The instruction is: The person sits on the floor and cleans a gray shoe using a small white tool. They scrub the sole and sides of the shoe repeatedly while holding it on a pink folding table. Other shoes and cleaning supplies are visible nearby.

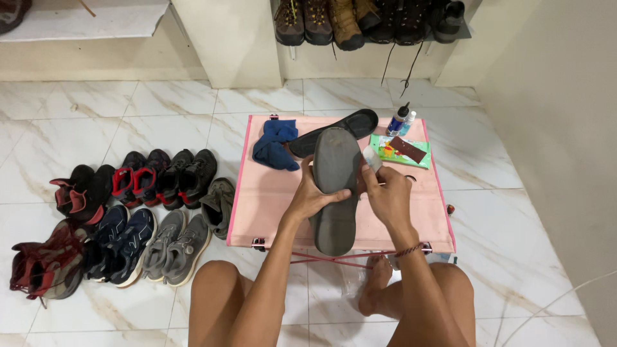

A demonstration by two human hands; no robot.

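Your left hand (313, 196) has its fingers curled around the left edge of a grey insole (335, 189), thumb across its face, holding it firmly. Your right hand (387, 196) is closed too, fingers bunched around a small whitish thing (372, 158) pressed against the insole's right edge; what that thing is cannot be made out. A thin dark band (409, 250) circles your right wrist.

The insole stands lengthwise between your 2 hands, heel end toward you and hanging past the near edge of a low pink folding table (270, 193), toe end pointing away. Just beyond its toe lies a second insole, black (334, 133), angled across the table's far side. To the left of that sits a crumpled blue cloth (274, 144). On the table's far right corner lies a green packet (392, 154) with a dark brown block (409, 149) on top, and 2 small bottles (400, 120) stand just behind it at the corner.

On the white marble floor (96, 122) to your left, pairs of shoes (135, 212) stand in 2 rough rows, black, red, navy and grey. Ahead of you, more boots (347, 22) fill a shelf against the wall, laces hanging down. Your bare knees and 1 foot (375, 283) show below the table.
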